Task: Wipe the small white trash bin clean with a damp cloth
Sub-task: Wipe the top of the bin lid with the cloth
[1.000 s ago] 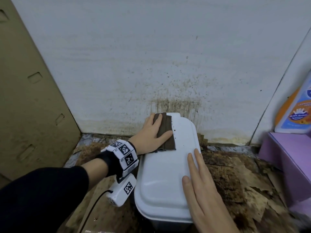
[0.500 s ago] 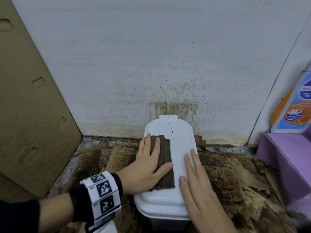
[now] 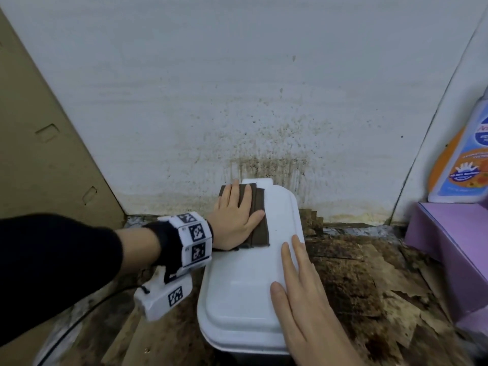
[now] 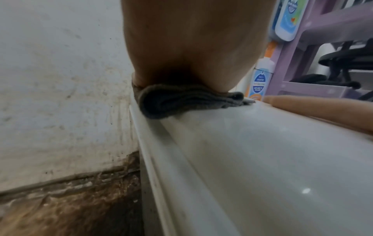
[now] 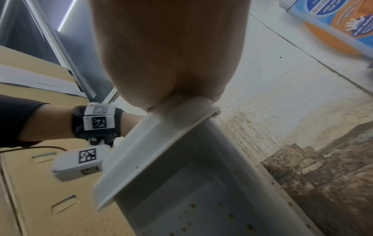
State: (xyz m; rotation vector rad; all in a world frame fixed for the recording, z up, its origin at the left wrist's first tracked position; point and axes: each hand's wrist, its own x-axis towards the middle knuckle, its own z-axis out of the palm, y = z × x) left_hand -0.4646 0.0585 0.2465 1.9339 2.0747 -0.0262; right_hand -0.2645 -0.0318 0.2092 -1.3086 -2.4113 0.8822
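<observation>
The small white trash bin (image 3: 237, 294) stands on the floor against the stained wall, its lid closed. A folded dark brown cloth (image 3: 257, 220) lies on the far left part of the lid. My left hand (image 3: 235, 215) presses flat on the cloth with straight fingers. In the left wrist view the cloth (image 4: 181, 100) bunches under my palm at the lid's (image 4: 262, 159) left edge. My right hand (image 3: 301, 291) rests flat on the lid's right side, fingers straight. The right wrist view shows the bin's (image 5: 201, 191) speckled side wall below the lid rim.
A stained white wall (image 3: 250, 101) rises right behind the bin. Brown cardboard (image 3: 39, 154) leans at the left. A purple stool (image 3: 454, 247) with an orange and blue bottle (image 3: 464, 165) stands at the right. Torn, dirty cardboard (image 3: 369, 286) covers the floor.
Half a second ago my left hand and the cloth were near the lid's middle; they have slid back to the far end. The dark specks seen there no longer show.
</observation>
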